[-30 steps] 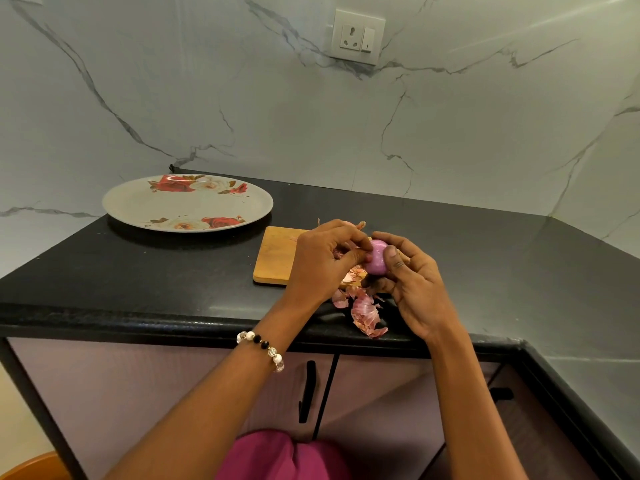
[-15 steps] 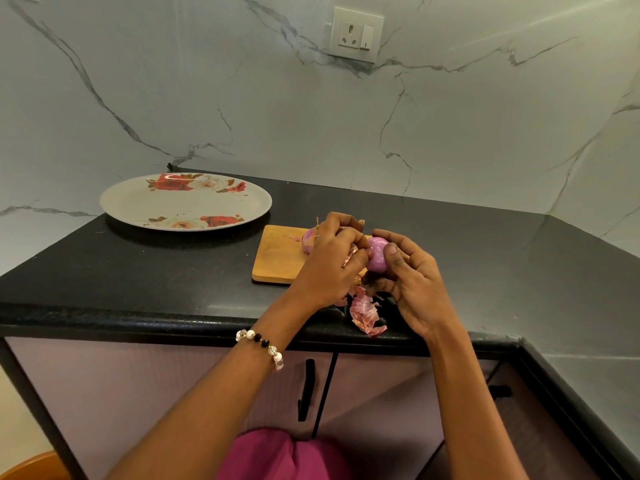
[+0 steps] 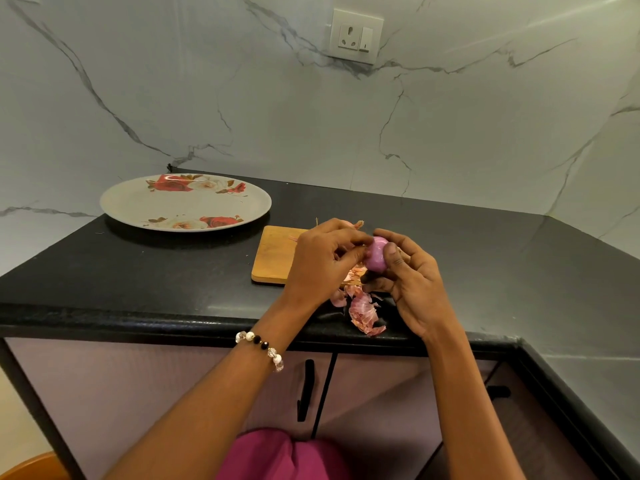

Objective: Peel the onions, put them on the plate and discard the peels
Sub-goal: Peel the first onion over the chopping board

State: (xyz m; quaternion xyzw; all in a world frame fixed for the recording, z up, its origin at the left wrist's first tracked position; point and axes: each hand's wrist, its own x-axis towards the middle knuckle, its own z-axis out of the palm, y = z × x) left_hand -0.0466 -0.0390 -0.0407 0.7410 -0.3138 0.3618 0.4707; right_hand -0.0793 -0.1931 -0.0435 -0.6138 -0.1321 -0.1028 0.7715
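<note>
A small purple onion (image 3: 376, 254) sits in my right hand (image 3: 410, 284), whose fingers and thumb curl round it above the counter's front. My left hand (image 3: 323, 259) meets the onion from the left, its fingertips pinching at the skin. A heap of pink peels (image 3: 362, 308) lies on the counter below both hands. Behind my left hand a second onion (image 3: 349, 224) rests on the wooden cutting board (image 3: 275, 254), mostly hidden. The flowered plate (image 3: 185, 201) stands at the back left with nothing on it.
The black counter (image 3: 156, 271) runs to a marble wall and turns a corner on the right. A wall socket (image 3: 356, 36) is above. Cabinet doors with black handles (image 3: 304, 389) are below the front edge.
Both hands stay together over the peels; the left fingers have shifted on the onion and now cover the second onion that showed half a second ago.
</note>
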